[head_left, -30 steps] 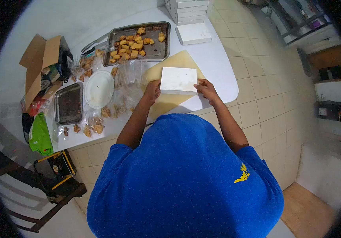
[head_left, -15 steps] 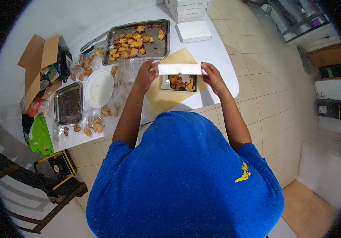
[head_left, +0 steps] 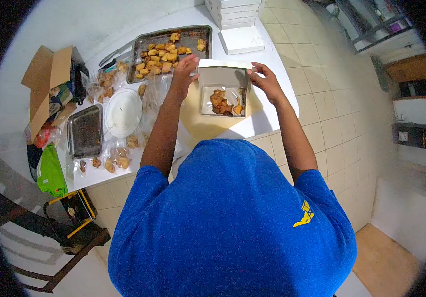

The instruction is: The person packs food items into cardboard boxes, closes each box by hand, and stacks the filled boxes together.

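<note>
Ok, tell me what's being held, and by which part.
The box lid, open: the right hand holds its right edge; the left hand is at its left edge, grip unclear.

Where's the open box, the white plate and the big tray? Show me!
Open box (head_left: 221, 75), head view: inside of its raised lid.
White plate (head_left: 124, 121), head view: its bare middle.
Big tray (head_left: 188, 39), head view: bare bottom between food pieces.

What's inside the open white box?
Browned food pieces are inside the open white box, its lid raised. Whatever lies directly beneath the pieces is covered.
</note>
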